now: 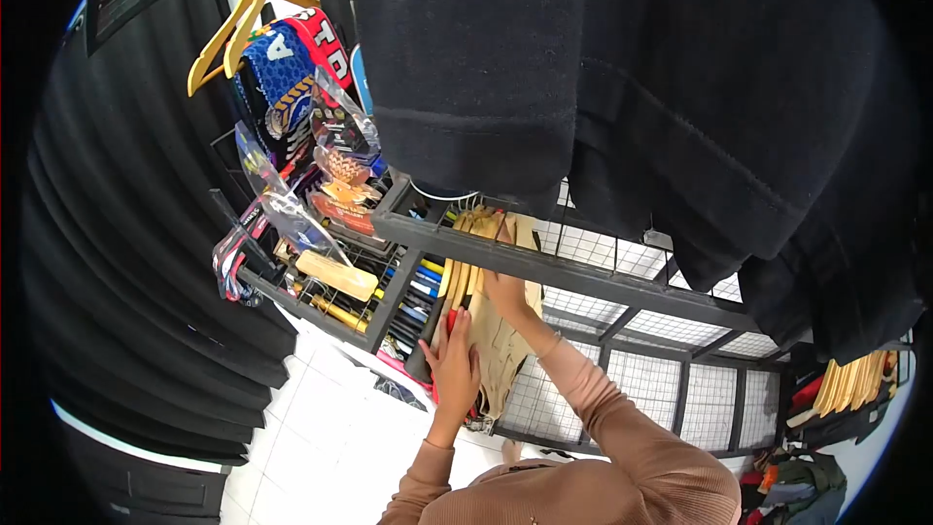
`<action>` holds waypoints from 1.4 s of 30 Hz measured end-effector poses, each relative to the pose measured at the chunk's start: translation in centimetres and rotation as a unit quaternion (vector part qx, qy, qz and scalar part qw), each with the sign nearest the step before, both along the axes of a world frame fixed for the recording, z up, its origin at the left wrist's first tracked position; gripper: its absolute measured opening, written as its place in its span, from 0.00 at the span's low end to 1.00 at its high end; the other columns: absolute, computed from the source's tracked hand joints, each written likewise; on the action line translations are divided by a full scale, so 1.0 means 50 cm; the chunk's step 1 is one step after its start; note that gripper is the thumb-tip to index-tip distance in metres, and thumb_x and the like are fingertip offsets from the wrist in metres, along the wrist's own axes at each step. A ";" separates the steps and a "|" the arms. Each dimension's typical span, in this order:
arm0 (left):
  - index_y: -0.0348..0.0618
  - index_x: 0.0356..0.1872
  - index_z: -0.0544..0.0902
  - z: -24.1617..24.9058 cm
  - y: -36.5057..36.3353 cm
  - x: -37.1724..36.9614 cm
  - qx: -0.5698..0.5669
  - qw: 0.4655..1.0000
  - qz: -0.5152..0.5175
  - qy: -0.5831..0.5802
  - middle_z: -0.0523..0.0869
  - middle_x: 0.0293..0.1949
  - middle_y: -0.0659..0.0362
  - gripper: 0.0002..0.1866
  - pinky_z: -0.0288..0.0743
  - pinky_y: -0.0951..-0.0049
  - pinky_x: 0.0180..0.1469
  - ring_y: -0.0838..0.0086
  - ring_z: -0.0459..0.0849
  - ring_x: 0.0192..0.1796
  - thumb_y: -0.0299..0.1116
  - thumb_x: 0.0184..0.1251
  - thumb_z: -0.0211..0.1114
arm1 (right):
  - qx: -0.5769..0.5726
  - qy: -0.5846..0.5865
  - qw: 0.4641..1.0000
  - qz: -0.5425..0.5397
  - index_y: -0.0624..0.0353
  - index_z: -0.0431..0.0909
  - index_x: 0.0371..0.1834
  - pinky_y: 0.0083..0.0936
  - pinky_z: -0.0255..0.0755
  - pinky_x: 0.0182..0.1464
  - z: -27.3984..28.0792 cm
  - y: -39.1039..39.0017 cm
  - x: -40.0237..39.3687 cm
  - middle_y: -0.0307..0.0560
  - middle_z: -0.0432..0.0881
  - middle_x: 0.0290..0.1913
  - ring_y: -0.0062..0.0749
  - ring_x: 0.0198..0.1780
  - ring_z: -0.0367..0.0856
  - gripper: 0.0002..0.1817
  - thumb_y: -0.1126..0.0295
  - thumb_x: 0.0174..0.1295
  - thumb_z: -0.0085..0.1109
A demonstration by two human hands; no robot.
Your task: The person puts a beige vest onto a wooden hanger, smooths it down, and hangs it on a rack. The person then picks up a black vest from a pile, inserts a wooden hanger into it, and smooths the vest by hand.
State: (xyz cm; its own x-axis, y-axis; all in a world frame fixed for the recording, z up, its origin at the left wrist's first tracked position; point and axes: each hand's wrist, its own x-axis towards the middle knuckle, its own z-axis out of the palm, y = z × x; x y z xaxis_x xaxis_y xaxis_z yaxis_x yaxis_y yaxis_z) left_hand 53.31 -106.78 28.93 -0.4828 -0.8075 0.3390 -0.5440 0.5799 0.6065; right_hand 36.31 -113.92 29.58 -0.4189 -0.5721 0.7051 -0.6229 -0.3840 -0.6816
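Observation:
Beige trousers (501, 360) hang from wooden hangers (462, 272) on a rack below a black metal bar. My left hand (454, 365) lies against the hanging clothes at the left side of the beige trousers, its fingers spread and pointing up. Higher and to the right, my right hand (507, 292) reaches to the hangers and the top of the beige cloth. Its fingertips are partly hidden behind the bar and the cloth, so its grip does not show. Dark garments and a red item (453, 319) hang just left of the trousers.
Large black garments (622, 87) hang overhead, close in front. Scarves (292, 58) and plastic-wrapped items (340, 151) hang at the upper left beside a black curtain (126, 233). The metal frame (583, 279) crosses above my hands. More wooden hangers (850, 384) are at the far right.

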 end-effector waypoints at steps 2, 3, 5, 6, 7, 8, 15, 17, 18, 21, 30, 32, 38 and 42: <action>0.49 0.69 0.60 -0.003 -0.001 -0.006 -0.025 0.999 0.028 -0.037 0.62 0.70 0.60 0.31 0.33 0.37 0.68 0.58 0.53 0.73 0.25 0.62 0.55 | 0.074 0.018 0.997 -0.007 0.65 0.46 0.72 0.31 0.66 0.57 0.006 0.004 -0.006 0.61 0.66 0.65 0.44 0.59 0.71 0.35 0.74 0.64 0.52; 0.49 0.69 0.60 -0.006 -0.001 -0.008 -0.021 0.999 0.024 -0.039 0.62 0.70 0.60 0.31 0.33 0.37 0.68 0.58 0.53 0.73 0.25 0.62 0.55 | 0.113 0.027 0.993 -0.009 0.64 0.46 0.73 0.31 0.67 0.56 0.006 0.009 -0.009 0.59 0.66 0.66 0.42 0.56 0.73 0.36 0.73 0.65 0.52; 0.49 0.69 0.60 -0.016 0.002 -0.010 -0.050 0.995 0.042 -0.074 0.62 0.70 0.61 0.32 0.32 0.36 0.68 0.59 0.53 0.73 0.25 0.62 0.55 | 0.086 0.034 0.996 0.000 0.64 0.45 0.73 0.30 0.68 0.54 0.001 0.015 -0.009 0.57 0.68 0.63 0.39 0.54 0.74 0.36 0.73 0.64 0.52; 0.50 0.69 0.60 -0.020 0.003 -0.008 -0.066 0.992 0.050 -0.092 0.62 0.70 0.62 0.32 0.32 0.35 0.67 0.59 0.53 0.73 0.24 0.62 0.55 | 0.053 0.043 0.998 0.011 0.64 0.45 0.72 0.29 0.68 0.52 -0.001 0.017 -0.005 0.56 0.70 0.61 0.37 0.52 0.75 0.36 0.73 0.64 0.52; 0.50 0.69 0.60 -0.021 0.003 -0.007 -0.063 0.992 0.046 -0.096 0.62 0.70 0.62 0.32 0.32 0.35 0.67 0.59 0.53 0.73 0.24 0.62 0.55 | 0.019 0.052 0.998 0.022 0.64 0.45 0.72 0.28 0.69 0.50 -0.005 0.020 -0.001 0.54 0.73 0.58 0.35 0.50 0.76 0.36 0.73 0.64 0.53; 0.50 0.69 0.60 -0.022 0.003 -0.008 -0.063 0.992 0.054 -0.098 0.62 0.70 0.63 0.32 0.31 0.34 0.67 0.59 0.53 0.73 0.24 0.62 0.55 | 0.021 0.050 0.998 0.018 0.64 0.45 0.72 0.28 0.69 0.50 -0.013 0.022 -0.001 0.54 0.73 0.58 0.35 0.50 0.76 0.36 0.73 0.64 0.53; 0.49 0.69 0.60 -0.015 0.028 -0.038 -0.058 0.988 0.077 -0.118 0.58 0.72 0.63 0.33 0.28 0.27 0.63 0.58 0.50 0.74 0.25 0.60 0.56 | 0.027 -0.199 0.953 0.229 0.61 0.45 0.72 0.20 0.67 0.34 -0.132 0.093 -0.045 0.42 0.74 0.34 0.19 0.32 0.72 0.38 0.67 0.65 0.56; 0.49 0.68 0.60 -0.004 0.048 -0.061 -0.080 0.977 0.124 -0.154 0.54 0.73 0.61 0.34 0.26 0.25 0.61 0.57 0.47 0.75 0.25 0.57 0.57 | 0.204 -0.153 0.960 0.116 0.60 0.45 0.73 0.21 0.66 0.32 -0.162 0.200 -0.071 0.43 0.73 0.31 0.22 0.28 0.71 0.38 0.63 0.65 0.55; 0.49 0.68 0.60 0.003 0.060 -0.074 -0.092 0.970 0.146 -0.169 0.52 0.74 0.60 0.35 0.26 0.24 0.61 0.56 0.45 0.75 0.26 0.56 0.58 | 0.231 -0.185 0.950 0.096 0.60 0.45 0.73 0.22 0.67 0.31 -0.179 0.254 -0.080 0.43 0.73 0.29 0.24 0.27 0.71 0.39 0.61 0.65 0.55; 0.49 0.68 0.60 0.030 0.113 -0.124 -0.109 0.977 0.102 -0.153 0.49 0.74 0.57 0.37 0.26 0.24 0.60 0.55 0.42 0.76 0.27 0.53 0.59 | 0.339 -0.149 0.929 0.004 0.59 0.44 0.73 0.28 0.69 0.31 -0.330 0.446 -0.120 0.46 0.75 0.25 0.32 0.26 0.75 0.40 0.55 0.65 0.53; 0.52 0.66 0.63 -0.150 0.411 -0.427 -0.074 0.926 -0.330 -0.168 0.46 0.74 0.53 0.35 0.31 0.23 0.60 0.52 0.41 0.75 0.30 0.54 0.62 | 0.608 -0.381 0.620 -0.317 0.64 0.70 0.57 0.41 0.70 0.55 -0.652 1.243 -0.033 0.63 0.76 0.55 0.53 0.54 0.76 0.31 0.47 0.61 0.52; 0.51 0.66 0.63 -0.212 0.532 -0.490 -0.087 0.887 -0.415 -0.182 0.46 0.74 0.52 0.34 0.31 0.23 0.60 0.52 0.41 0.75 0.31 0.54 0.62 | 0.567 -0.483 0.491 -0.451 0.63 0.73 0.53 0.39 0.72 0.54 -0.673 1.400 0.039 0.62 0.78 0.51 0.50 0.53 0.78 0.29 0.49 0.60 0.53; 0.50 0.63 0.65 -0.476 0.929 -0.597 -0.066 0.736 -0.631 -0.237 0.46 0.73 0.48 0.35 0.34 0.22 0.60 0.52 0.39 0.75 0.38 0.52 0.66 | 0.391 -0.634 0.367 -0.557 0.61 0.75 0.51 0.38 0.73 0.53 -0.678 1.761 0.257 0.62 0.80 0.49 0.51 0.52 0.78 0.26 0.50 0.60 0.55; 0.54 0.65 0.65 -0.530 1.178 -0.582 -0.074 0.578 -0.695 -0.420 0.44 0.73 0.46 0.36 0.29 0.22 0.61 0.49 0.37 0.75 0.43 0.53 0.65 | 0.289 -0.604 0.305 -0.677 0.62 0.76 0.50 0.39 0.73 0.53 -0.689 1.846 0.445 0.62 0.80 0.47 0.53 0.51 0.78 0.26 0.50 0.59 0.56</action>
State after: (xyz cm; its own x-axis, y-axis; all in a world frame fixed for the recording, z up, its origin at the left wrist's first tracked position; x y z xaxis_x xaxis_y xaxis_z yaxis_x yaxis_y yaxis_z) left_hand 24.20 -47.90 2.42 -0.6752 0.5679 -0.4708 0.4449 0.8226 0.3541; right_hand 58.56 -21.61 -4.89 -0.3022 0.8197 -0.4866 0.8960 0.0700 -0.4385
